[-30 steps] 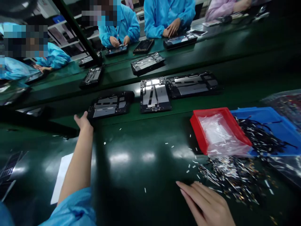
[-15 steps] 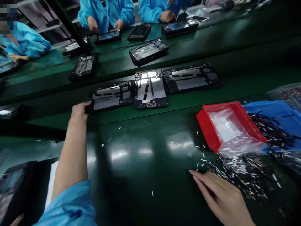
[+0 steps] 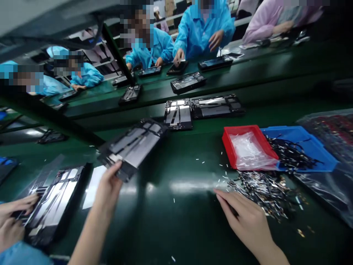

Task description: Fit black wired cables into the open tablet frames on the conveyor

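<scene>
My left hand [image 3: 109, 186] grips the near corner of an opened tablet [image 3: 139, 145], its grey inside with dark strips facing up. The tablet is tilted and raised above the green bench, slightly blurred. At the right, my right hand [image 3: 242, 217] rests low over the bench with thumb and forefinger pinched together; whether anything is between the tips I cannot make out. Beside it lies a pile of small metallic and black strip parts [image 3: 264, 191], with tiny white slips scattered around. Two more opened tablets lie farther back, one upright [image 3: 178, 114] and one sideways [image 3: 216, 106].
A red tray [image 3: 228, 147] holding a plastic bag of white pieces adjoins a blue tray [image 3: 327, 162] of black strips. Bagged parts [image 3: 331, 136] lie far right. At left, a co-worker's hands [image 3: 16, 217] touch another opened tablet [image 3: 56, 202]. Several co-workers sit across the bench.
My left hand has lifted the left tablet from the row and brought it nearer. My right hand stays pinched beside the pile. The view has shifted, showing more of the left side.
</scene>
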